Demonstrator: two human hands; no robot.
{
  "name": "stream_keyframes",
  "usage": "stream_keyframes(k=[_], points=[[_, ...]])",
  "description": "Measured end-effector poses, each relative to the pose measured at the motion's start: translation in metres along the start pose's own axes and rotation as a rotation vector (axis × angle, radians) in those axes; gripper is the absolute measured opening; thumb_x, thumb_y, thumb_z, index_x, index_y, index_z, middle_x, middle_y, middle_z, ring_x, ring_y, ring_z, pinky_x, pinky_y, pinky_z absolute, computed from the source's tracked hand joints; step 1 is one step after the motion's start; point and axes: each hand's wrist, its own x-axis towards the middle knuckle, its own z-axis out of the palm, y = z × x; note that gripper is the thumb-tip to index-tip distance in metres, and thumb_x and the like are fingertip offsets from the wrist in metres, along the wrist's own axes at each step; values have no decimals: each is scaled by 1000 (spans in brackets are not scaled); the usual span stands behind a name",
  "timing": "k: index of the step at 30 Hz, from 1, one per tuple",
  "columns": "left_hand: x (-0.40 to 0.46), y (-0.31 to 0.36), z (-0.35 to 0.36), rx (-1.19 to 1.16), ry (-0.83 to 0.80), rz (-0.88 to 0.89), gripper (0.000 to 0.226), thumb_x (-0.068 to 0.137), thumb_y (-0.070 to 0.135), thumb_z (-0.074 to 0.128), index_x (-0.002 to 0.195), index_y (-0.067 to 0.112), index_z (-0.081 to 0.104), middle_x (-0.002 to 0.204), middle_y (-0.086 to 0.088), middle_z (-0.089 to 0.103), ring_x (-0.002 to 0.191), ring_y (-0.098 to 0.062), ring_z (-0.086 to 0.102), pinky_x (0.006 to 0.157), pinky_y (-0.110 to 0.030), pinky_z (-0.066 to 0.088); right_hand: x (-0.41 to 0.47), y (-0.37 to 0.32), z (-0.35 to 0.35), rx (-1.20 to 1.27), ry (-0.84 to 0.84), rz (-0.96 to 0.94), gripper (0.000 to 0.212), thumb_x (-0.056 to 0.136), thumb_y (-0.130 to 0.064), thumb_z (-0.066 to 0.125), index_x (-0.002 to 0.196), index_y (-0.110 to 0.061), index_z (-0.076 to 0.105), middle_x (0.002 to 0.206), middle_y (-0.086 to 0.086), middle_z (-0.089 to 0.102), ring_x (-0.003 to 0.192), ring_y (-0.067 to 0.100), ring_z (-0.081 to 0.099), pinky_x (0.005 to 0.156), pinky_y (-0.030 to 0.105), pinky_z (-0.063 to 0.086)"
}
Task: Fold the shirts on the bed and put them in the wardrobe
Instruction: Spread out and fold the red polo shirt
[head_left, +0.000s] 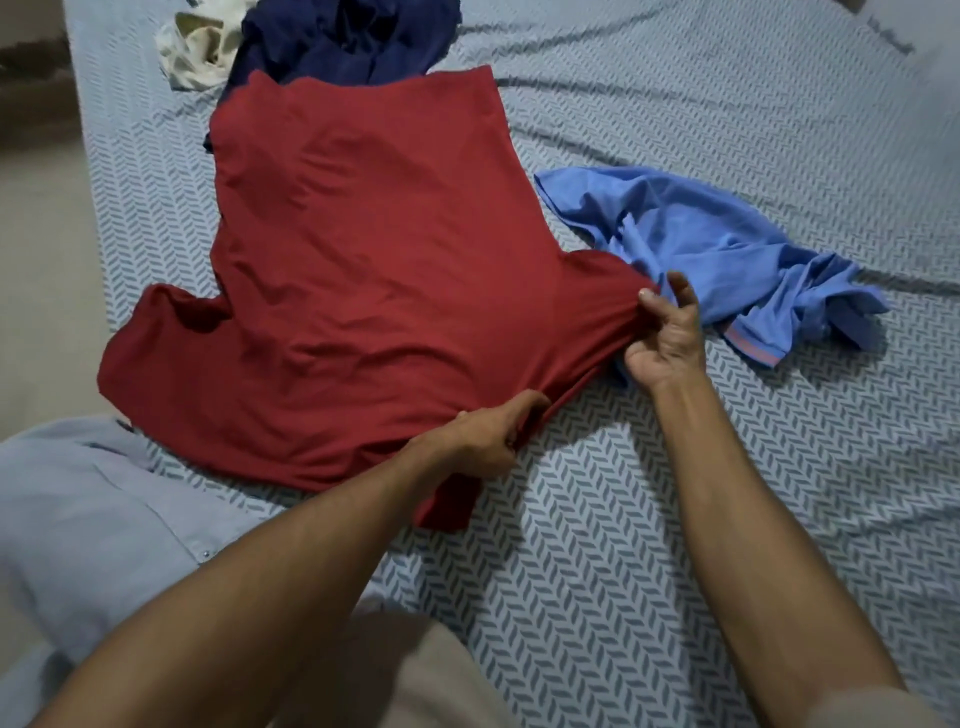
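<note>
A red shirt lies spread flat on the bed, its hem pointing away from me and its sleeves out to both sides. My left hand grips the shirt's near edge by the collar, fingers curled into the cloth. My right hand pinches the end of the right sleeve, thumb on top. A crumpled light blue shirt lies just right of that sleeve. A dark navy shirt is bunched beyond the red one, with a cream garment to its left.
The bed has a grey-blue herringbone sheet with some creases. Its left edge drops to a pale floor. A pale blue buttoned garment is at the lower left, close to my body.
</note>
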Motion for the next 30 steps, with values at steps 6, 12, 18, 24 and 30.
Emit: stream_keyframes(k=[6, 12, 18, 24, 30], points=[[5, 7, -2, 67, -96, -45, 99, 76, 23, 56, 157, 50, 5, 156, 13, 40, 139, -18, 44, 116, -56, 30, 0, -10, -28, -41, 227, -299, 46, 68, 29, 57, 85, -13, 66, 61, -4, 61, 58, 13, 58, 58, 27, 48], [10, 2, -3, 50, -110, -49, 105, 59, 28, 48, 156, 51, 13, 154, 9, 45, 137, -17, 48, 115, -40, 37, 5, -7, -37, -239, 437, -92, 23, 77, 6, 72, 82, -12, 58, 72, 10, 59, 55, 20, 59, 49, 32, 56], [12, 0, -2, 26, -124, -46, 106, 56, 33, 48, 156, 50, 18, 154, 11, 44, 139, -16, 45, 118, -48, 32, 9, 2, -34, -677, 324, 121, 33, 68, -13, 89, 92, 0, 72, 75, 13, 73, 54, 20, 69, 43, 29, 53], [11, 4, -4, 45, -125, -44, 101, 61, 30, 48, 158, 44, 20, 155, 11, 43, 140, -15, 43, 118, -52, 29, 4, 2, -33, -927, 321, 253, 7, 79, -10, 69, 81, -11, 63, 66, 8, 61, 43, 16, 54, 41, 21, 44], [5, 9, -8, 62, -127, -70, 89, 84, 10, 56, 157, 46, 19, 156, 11, 42, 143, -18, 38, 120, -58, 15, 18, 4, -19, -1096, 466, -64, 47, 65, -43, 81, 102, -17, 67, 89, 1, 66, 77, 22, 66, 71, 33, 58]])
